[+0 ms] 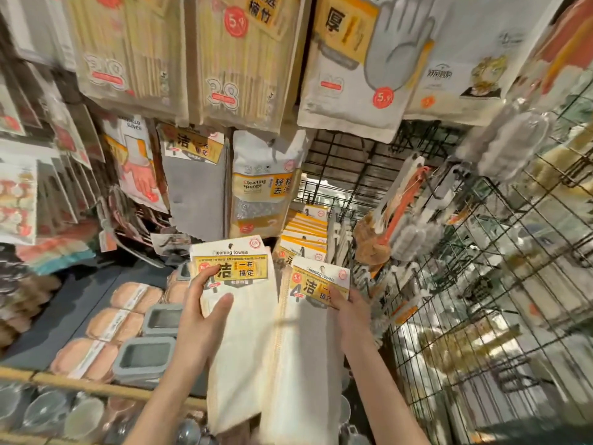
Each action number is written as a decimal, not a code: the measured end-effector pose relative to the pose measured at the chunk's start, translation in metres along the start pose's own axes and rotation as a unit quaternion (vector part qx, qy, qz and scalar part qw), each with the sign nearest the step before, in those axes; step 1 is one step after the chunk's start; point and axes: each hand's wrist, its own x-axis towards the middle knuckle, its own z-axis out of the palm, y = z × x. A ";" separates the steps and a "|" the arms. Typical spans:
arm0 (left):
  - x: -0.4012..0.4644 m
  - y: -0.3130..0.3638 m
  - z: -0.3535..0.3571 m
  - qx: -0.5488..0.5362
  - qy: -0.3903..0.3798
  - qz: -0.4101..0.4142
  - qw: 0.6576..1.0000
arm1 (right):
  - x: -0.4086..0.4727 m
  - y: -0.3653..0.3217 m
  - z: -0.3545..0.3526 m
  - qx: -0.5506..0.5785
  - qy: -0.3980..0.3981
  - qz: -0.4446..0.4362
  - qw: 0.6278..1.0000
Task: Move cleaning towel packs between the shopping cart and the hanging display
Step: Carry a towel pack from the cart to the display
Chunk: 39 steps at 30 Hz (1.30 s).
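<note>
My left hand (205, 308) grips a cream cleaning towel pack (244, 319) by its yellow-and-white header card, thumb on the front. My right hand (348, 305) pinches the header of a second cleaning towel pack (305, 348), cream and grey, which hangs down beside the first. Both packs are held up in front of the hanging display. Behind them a row of the same yellow-headed towel packs (306, 231) hangs on a hook. No shopping cart is in view.
Black wire grid panels (481, 284) with brushes (398, 216) stand at the right. Sponge packs (261, 187), a grey cloth pack (195, 187) and glove packs (359, 59) hang above. Pink sponges (115, 322) and grey boxes (144, 358) lie on the left shelf.
</note>
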 end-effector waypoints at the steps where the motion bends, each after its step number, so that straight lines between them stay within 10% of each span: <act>1: 0.004 0.000 -0.004 0.015 0.002 -0.003 1.000 | 0.008 0.003 0.003 -0.002 0.004 -0.001 1.000; 39: 0.039 -0.004 -0.021 -0.047 -0.033 -0.011 0.998 | 0.128 0.039 0.066 -0.115 0.164 0.014 0.980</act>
